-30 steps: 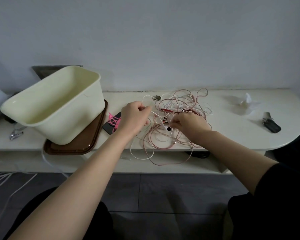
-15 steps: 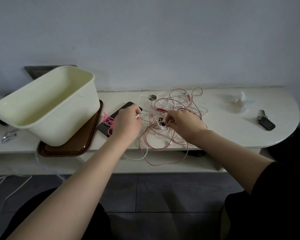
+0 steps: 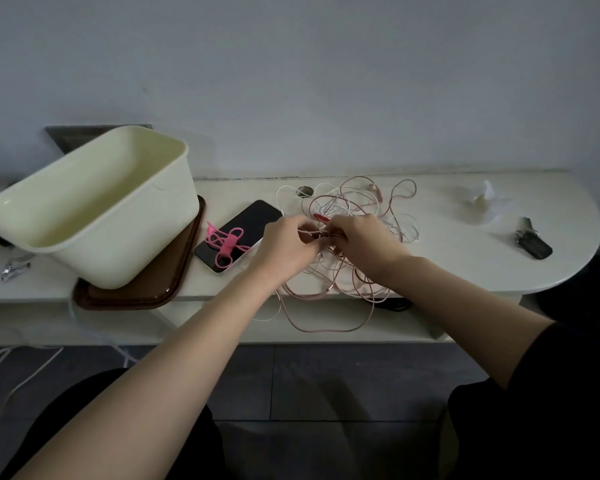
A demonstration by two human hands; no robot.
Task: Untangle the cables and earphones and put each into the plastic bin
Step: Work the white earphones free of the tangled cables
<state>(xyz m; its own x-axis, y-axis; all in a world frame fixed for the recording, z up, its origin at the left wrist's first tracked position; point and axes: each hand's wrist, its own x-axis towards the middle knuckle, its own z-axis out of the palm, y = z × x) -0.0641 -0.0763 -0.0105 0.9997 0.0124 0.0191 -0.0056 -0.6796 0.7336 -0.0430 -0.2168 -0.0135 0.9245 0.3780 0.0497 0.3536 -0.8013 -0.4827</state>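
The tangle of cables (image 3: 361, 209) (thin pink and white strands looped through one another) lay on the table (image 3: 447, 258), a little right of centre. Several loops hung over the near edge. Both hands were at the near left part of the tangle, close together and almost touching. The left hand (image 3: 284, 244) pinched a strand between thumb and curled fingers. The right hand (image 3: 364, 244), its fingers also curled, gripped strands just beside it. Which strand belonged to which cable could not be told.

The bin (image 3: 94, 216) – cream plastic, open side up – stood at the left on a brown tray (image 3: 136, 292), well apart from the tangle. A dark phone (image 3: 257, 220) lay between the tray and the hands, with a pink cord (image 3: 224, 242) resting on it. At the right end lay a crumpled tissue (image 3: 484, 202) and a dark key fob (image 3: 532, 242).
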